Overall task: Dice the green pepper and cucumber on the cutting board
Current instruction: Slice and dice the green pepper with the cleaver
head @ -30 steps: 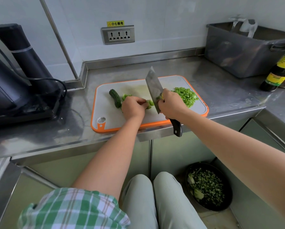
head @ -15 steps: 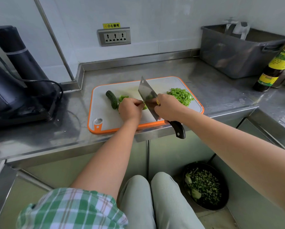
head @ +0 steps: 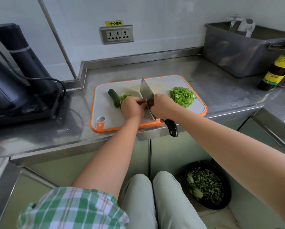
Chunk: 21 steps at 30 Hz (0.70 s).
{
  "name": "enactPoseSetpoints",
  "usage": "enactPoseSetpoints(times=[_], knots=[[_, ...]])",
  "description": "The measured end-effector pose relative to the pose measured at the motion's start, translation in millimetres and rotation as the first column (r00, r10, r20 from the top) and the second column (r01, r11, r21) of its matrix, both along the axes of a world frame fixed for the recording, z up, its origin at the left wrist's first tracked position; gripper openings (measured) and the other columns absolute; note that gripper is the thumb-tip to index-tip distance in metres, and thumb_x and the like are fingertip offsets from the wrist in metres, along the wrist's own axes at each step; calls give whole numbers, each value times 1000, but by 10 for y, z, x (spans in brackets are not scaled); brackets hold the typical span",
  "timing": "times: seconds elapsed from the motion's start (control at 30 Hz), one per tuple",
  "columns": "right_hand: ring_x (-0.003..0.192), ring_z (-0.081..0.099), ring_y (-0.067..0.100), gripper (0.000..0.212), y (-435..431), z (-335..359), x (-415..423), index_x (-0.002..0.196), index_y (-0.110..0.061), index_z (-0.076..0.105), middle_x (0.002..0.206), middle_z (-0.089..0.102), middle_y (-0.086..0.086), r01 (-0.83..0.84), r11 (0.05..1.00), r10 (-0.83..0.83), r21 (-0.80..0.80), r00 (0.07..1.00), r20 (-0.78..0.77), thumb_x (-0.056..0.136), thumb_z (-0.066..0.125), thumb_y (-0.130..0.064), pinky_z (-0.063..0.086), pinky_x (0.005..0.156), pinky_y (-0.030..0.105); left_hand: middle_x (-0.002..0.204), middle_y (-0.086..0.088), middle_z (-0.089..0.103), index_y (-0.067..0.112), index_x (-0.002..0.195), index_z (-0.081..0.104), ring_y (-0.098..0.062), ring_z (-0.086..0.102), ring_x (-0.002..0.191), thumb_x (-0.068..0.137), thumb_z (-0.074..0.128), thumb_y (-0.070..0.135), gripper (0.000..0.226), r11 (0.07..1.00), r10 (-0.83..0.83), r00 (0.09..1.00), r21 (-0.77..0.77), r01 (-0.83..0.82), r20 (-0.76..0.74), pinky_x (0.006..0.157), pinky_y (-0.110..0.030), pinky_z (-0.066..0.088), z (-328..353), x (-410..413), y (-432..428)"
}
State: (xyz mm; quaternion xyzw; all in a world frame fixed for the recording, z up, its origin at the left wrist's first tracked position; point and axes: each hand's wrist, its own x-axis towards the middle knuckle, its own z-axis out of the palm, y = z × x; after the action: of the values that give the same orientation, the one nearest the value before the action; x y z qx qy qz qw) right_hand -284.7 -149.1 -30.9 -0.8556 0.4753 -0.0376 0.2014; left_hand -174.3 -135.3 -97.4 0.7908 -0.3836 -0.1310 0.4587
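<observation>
Head view: my right grip (head: 163,106) clasps the cleaver (head: 145,90) over the cutting board (head: 105,111). My left grip (head: 132,107) holds green pepper pieces (head: 126,96).

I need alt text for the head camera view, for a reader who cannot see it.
A person's right hand grips a cleaver beside the green pepper pieces that the left hand holds down on an orange-rimmed cutting board. A dark cucumber lies to their left, a pile of diced pepper to the right.

Pepper piece (head: 125,96) mostly under left hand (head: 132,108); bottle (head: 277,68) cut by right edge.
</observation>
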Motion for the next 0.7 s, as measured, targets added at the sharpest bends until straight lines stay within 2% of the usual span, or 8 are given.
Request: enactPoseSetpoints(times=[0.07, 0.13, 0.27, 0.4, 0.53, 0.57, 0.63, 0.7], knots=[[76, 54, 31, 18, -25, -12, 42, 73, -7, 37, 83, 51, 15, 16, 1000, -17, 18, 1000, 19, 89, 44, -4, 37, 49, 25, 94, -5, 75, 17, 96, 78, -19, 67, 88, 79, 76, 18, 17, 1000, 2, 1000, -4, -2, 3, 66, -19, 38, 11, -3, 1], [72, 60, 34, 2, -57, -16, 76, 88, -3, 43, 84, 55, 16, 52, 997, -55, 49, 997, 59, 87, 43, -2, 43, 50, 29, 95, -5, 75, 17, 96, 77, -19, 67, 90, 79, 75, 17, 18, 1000, 2, 1000, 0, -2, 8, 66, -19, 37, 22, -8, -1], [48, 57, 27, 8, -144, -61, 17, 94, -3, 42, 77, 56, 15, 125, 989, -142, 84, 961, 235, 86, 41, 0, 47, 44, 30, 97, -3, 75, 17, 95, 77, -20, 67, 92, 82, 72, 20, 14, 1000, -7, 996, 23, 5, 85, 67, -20, 38, 24, -4, -13], [45, 58, 26, 18, -269, 43, -168, 104, -2, 45, 89, 64, 19, 175, 980, -197, 92, 900, 388, 88, 39, -4, 42, 36, 23, 96, -5, 74, 14, 92, 76, -22, 66, 92, 89, 63, 25, 17, 999, -2, 985, 46, -6, 171, 64, -22, 35, 58, 19, -23], [41, 56, 19, 25, -348, 111, -329, 111, -2, 46, 90, 68, 19, 211, 968, -249, 135, 876, 413, 88, 37, -4, 35, 31, 15, 100, -7, 73, 12, 100, 74, -25, 64, 96, 88, 58, 11, 20, 998, -60, 961, 18, 58, 270, 72, -22, 38, 97, 63, 19], [40, 55, 18, 24, -346, 102, -360, 111, -2, 46, 90, 68, 18, 213, 965, -258, 153, 876, 407, 88, 37, -4, 33, 30, 13, 106, -6, 71, 14, 107, 72, -25, 62, 100, 85, 58, 6, 27, 995, -103, 939, 25, 100, 328, 79, -24, 40, 103, 97, 20], [42, 55, 19, 22, -333, 71, -408, 108, -2, 45, 88, 66, 17, 212, 962, -265, 171, 879, 397, 88, 38, -4, 30, 30, 12, 120, -6, 62, 18, 121, 66, -27, 53, 112, 81, 57, -2, 46, 960, -279, 830, 144, 239, 483, 90, -28, 39, 127, 168, -2], [43, 55, 20, 17, -321, 51, -444, 105, -3, 44, 85, 62, 16, 211, 960, -269, 184, 878, 397, 89, 38, -4, 29, 29, 12, 134, -3, 54, 20, 129, 60, -25, 45, 124, 79, 55, -9, 59, 881, -473, 710, 292, 373, 522, 100, -29, 34, 170, 229, -66]])
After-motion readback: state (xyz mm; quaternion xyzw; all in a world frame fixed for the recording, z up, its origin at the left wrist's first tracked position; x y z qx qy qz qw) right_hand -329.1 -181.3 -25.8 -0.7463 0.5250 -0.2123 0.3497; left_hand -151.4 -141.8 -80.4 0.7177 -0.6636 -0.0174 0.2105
